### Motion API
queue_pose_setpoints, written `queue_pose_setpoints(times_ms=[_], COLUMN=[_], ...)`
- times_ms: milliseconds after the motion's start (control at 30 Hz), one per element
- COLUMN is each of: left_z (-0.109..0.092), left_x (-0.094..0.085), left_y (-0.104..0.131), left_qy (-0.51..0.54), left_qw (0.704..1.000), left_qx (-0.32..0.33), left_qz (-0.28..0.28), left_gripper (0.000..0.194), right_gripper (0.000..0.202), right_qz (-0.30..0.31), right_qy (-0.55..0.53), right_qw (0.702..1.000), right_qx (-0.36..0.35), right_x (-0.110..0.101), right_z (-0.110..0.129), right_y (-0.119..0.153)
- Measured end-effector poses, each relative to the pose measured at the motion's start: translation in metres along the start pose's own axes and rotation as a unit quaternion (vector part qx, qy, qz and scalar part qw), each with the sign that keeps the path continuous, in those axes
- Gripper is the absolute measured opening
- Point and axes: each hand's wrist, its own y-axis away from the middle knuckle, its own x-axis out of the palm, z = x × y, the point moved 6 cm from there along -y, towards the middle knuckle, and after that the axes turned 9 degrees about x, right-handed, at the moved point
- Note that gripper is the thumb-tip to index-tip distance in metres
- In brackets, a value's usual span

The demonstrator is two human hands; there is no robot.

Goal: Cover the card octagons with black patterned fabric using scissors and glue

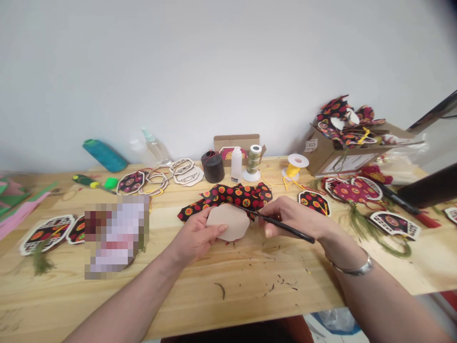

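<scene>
My left hand (200,236) grips a pale, rounded flat panel (228,222), its thumb on the face and its fingers behind. Black fabric (228,194) with red and yellow flowers spreads out behind the panel's upper edge. Between the thumb and fingers of my right hand (289,218) is a slim black tool (291,230). Its narrow tip points left and meets the panel's upper right edge by the fabric. The back end sticks out past my palm. Whether it is a pair of snips or a knife, I cannot tell.
Dark clippings (273,287) litter the wooden table (171,305). Behind my hands stand a black spool (213,167), a white bottle (236,164) and a yellow cord spool (294,166). Fabric scraps fill a cardboard box (342,159) at right. Framed ornaments (48,234) with tassels lie on both sides.
</scene>
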Motion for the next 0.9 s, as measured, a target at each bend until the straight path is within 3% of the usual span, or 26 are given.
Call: queue_pose_setpoints(times_ms=[367, 567, 900], left_z=[0.0015, -0.0004, 0.0003], left_x=[-0.0057, -0.0031, -0.0008], left_y=[0.0019, 0.0017, 0.0025], left_qy=[-0.029, -0.031, -0.021], left_qw=[0.999, 0.999, 1.000], left_qx=[-0.008, 0.005, 0.002], left_qz=[-0.029, -0.016, -0.011], left_gripper=[0.035, 0.034, 0.034], right_gripper=[0.048, 0.042, 0.071], right_qz=[-0.011, -0.033, -0.033], right_qy=[-0.031, -0.019, 0.006], right_qw=[0.999, 0.999, 0.999], right_qx=[0.012, 0.031, -0.015], right_x=[-0.0030, -0.0044, -0.0034], right_z=[-0.0034, -0.0019, 0.0062], right_y=[-0.0015, -0.0014, 0.0037])
